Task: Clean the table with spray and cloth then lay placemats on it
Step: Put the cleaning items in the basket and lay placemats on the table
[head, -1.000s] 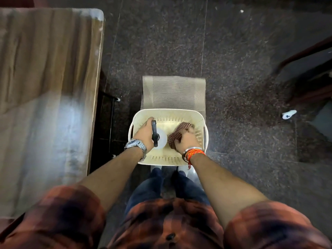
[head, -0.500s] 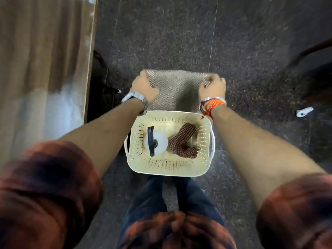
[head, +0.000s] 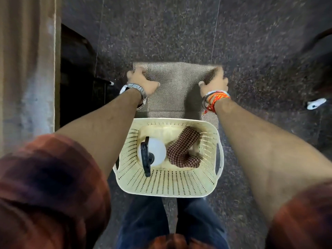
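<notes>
The woven placemats (head: 177,83) lie on the floor just beyond the basket (head: 167,193). They look light, thin and bendy, likely to sag if lifted by one side, so both side edges are the sensible hold. The left hand (head: 142,81) grips the left edge and the right hand (head: 214,83) the right, fingers curled over.

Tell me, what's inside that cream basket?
A white spray bottle with a black trigger and a crumpled checked cloth sit in the basket. Anything beneath the cloth is covered.
</notes>
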Demonstrator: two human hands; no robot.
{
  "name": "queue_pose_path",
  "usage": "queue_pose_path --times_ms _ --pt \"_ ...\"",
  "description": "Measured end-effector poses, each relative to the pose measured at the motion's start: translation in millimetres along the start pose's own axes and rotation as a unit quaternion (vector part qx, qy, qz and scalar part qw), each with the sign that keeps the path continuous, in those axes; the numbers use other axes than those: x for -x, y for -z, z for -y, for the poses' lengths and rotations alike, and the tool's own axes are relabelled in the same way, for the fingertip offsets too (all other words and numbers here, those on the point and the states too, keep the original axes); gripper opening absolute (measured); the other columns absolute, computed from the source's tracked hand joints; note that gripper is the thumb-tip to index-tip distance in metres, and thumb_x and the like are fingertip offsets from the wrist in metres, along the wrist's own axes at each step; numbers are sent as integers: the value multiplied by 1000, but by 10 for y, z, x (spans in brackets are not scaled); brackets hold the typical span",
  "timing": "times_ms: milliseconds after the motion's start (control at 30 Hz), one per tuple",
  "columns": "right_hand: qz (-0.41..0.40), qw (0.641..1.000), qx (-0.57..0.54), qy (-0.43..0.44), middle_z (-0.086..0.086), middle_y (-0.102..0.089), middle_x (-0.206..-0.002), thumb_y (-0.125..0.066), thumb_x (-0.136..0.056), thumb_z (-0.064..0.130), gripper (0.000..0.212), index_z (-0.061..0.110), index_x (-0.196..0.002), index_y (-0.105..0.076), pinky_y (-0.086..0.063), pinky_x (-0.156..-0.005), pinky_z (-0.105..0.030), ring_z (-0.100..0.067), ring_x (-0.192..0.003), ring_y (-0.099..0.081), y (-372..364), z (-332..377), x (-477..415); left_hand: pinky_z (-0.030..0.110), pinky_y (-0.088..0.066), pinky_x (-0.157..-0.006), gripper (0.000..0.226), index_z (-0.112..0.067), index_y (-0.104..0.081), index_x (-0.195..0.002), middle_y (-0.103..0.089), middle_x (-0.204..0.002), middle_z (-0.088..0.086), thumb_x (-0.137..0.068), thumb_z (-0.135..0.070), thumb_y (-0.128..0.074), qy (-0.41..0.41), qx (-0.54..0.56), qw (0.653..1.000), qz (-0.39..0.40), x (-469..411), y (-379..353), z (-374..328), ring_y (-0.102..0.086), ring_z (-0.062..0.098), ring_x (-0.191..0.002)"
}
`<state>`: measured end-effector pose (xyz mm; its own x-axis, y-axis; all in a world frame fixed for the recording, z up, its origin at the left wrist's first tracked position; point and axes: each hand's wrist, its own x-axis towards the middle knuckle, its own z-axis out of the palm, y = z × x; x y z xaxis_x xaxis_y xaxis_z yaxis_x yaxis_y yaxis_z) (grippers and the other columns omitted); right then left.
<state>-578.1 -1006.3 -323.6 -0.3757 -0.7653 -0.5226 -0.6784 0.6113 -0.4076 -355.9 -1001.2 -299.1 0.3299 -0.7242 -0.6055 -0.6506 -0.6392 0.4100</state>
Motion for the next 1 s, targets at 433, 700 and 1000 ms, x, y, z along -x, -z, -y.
queue_pose_path --times_ms 433,700,1000 --pt "-150 949 -210 182 -18 -56 -114 -46 -72 -8 56 3 -126 -42 -41 -91 -38 -34 -108 -52 262 910 1194 -5 -25 -76 33 -10 -66 -105 -64 -114 5 -75 2 -64 -155 135 962 -177 929 360 -395 -60 17 -100" --pt "-188 857 -300 376 -7 -62 -87 -65 -83 28 29 8 -98 -50 -41 -69 -34 -30 -83 -59 839 1691 2563 14 -42 -92 68 -26 -50 -134 -64 -120 -8 -71 -20 -77 -138 300 891 -312 2154 1545 -183 -60 7 -104" --pt "-59 820 -302 483 6 -55 -70 -65 -82 24 18 12 -83 -52 -43 -68 -30 -28 -75 -62 485 2427 4315 22 -44 -92 42 -19 -64 -113 -68 -101 -10 -76 -33 -78 10 384 767 -513 3196 2664 1421 -62 13 -103"
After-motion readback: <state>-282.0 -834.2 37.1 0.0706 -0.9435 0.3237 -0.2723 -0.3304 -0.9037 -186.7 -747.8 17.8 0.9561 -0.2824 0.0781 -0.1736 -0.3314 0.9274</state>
